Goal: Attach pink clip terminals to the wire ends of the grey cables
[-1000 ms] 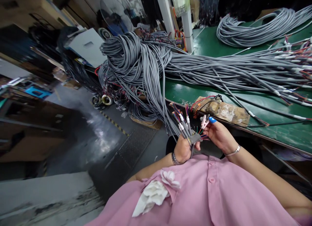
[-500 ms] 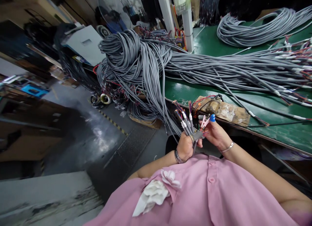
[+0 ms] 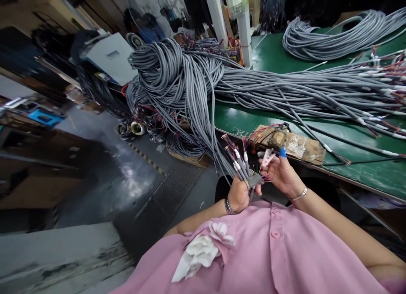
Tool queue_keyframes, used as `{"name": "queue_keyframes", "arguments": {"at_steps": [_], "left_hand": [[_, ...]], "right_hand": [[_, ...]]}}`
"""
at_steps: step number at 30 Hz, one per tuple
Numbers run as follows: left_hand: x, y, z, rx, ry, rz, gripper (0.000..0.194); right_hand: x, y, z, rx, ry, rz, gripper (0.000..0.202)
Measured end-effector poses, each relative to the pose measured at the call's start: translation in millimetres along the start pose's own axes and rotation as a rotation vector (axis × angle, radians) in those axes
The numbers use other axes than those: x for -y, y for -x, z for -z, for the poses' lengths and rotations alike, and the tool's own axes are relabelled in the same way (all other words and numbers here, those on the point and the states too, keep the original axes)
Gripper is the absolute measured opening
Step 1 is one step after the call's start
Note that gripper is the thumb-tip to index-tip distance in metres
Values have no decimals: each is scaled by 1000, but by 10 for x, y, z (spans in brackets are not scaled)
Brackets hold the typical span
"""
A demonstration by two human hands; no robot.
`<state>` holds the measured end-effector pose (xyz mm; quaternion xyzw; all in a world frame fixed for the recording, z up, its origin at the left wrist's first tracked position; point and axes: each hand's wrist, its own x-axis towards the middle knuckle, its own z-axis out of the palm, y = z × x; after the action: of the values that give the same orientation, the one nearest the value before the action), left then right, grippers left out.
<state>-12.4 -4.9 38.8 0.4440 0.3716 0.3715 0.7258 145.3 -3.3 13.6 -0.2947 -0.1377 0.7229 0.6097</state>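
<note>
My left hand (image 3: 239, 195) is closed around several grey cables (image 3: 242, 165). Their stripped ends, with white sleeves and thin coloured wires, point up and away from me. Another grey cable end (image 3: 254, 180) lies across the bundle by my left thumb, its fine wires fanning toward the right. My right hand (image 3: 283, 175), with a blue cover (image 3: 282, 152) on the thumb, grips a small pale pink clip-like tool (image 3: 268, 157). The tool is just right of the bundle, near an orange wire; its far end is hard to make out.
A green bench (image 3: 234, 118) carries long grey cables (image 3: 285, 84) and a coil (image 3: 317, 42). Near its front edge lies a worn wooden block (image 3: 303, 147) with wires. More grey cable (image 3: 196, 95) hangs over the bench's left end. A white post (image 3: 244, 40) stands behind.
My right hand has shifted slightly right with the pink tool, turning a little. My left hand and the cable bundle have moved slightly left and down.
</note>
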Motion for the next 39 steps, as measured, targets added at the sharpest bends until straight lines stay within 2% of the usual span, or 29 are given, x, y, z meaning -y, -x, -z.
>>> {"name": "queue_keyframes", "arguments": {"at_steps": [5, 12, 20, 26, 29, 34, 39], "left_hand": [[-51, 15, -33, -29, -11, -54, 29], [-59, -35, -89, -38, 10, -43, 33], [-28, -54, -117, -83, -14, 8, 34], [-45, -24, -110, -74, -43, -10, 32], [-15, -3, -60, -40, -55, -41, 30], [62, 47, 50, -11, -150, -25, 33], [53, 65, 98, 65, -255, 30, 41]], "right_hand": [[31, 5, 16, -17, 45, 49, 36], [-4, -5, 3, -44, 60, 67, 37], [-8, -24, -87, -136, -14, 91, 33], [-13, 18, -57, -47, -10, 48, 41], [18, 62, 32, 27, 27, -41, 43], [77, 141, 175, 122, 220, -224, 28], [119, 191, 103, 192, 388, -201, 19]]}}
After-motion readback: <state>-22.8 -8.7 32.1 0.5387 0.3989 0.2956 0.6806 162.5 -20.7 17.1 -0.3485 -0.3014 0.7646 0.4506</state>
